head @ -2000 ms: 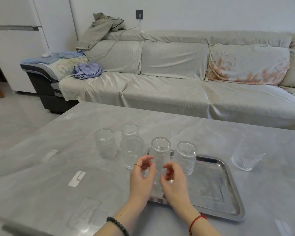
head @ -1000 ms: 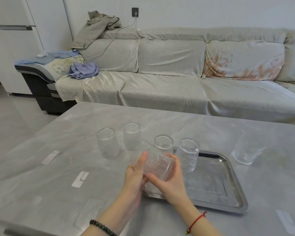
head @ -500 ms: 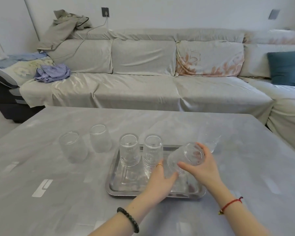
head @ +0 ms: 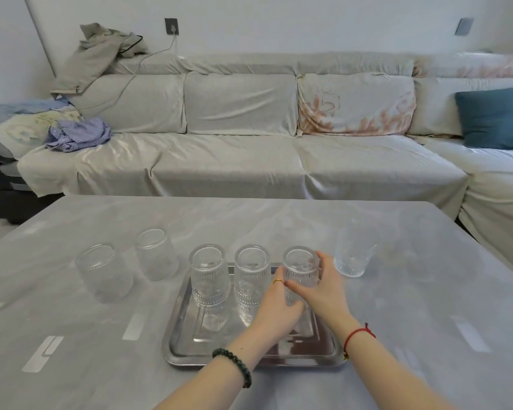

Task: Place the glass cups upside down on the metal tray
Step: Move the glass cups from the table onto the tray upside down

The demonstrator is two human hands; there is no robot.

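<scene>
While both hands [head: 323,288] clasp 1 inverted glass cup [head: 301,269], grip clamped round it, over metal tray [head: 184,347]

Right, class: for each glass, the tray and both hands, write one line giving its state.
Left glass on tray: upside down, free.
Middle glass on tray: upside down, free.
Right glass on tray: upside down, held by both hands.
Two glasses left of tray: on table, off tray.
Glass right of tray: on table, upright.
Metal tray: flat on table.
Left hand: gripping.
Right hand: gripping.

Looks like someone's living room: big covered sofa [head: 234,149] sitting behind a table [head: 427,291], clothes [head: 77,134] lying around.
</scene>
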